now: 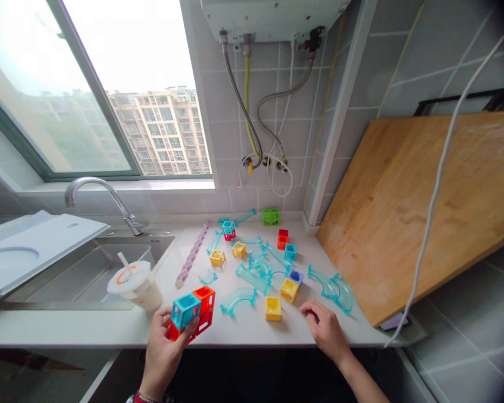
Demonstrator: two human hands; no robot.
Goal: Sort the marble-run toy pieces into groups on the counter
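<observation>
Left hand (163,350) has its grip clenched on the turquoise, orange and red hollow plastic cube cluster (192,312) at the white surface's (243,333) front edge, right hand (325,329) loose and empty nearby; a slip there could well tumble cubes over that edge.

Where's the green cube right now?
In the head view the green cube sits at the back of the counter by the tiled wall, behind the red and orange cubes.
</observation>
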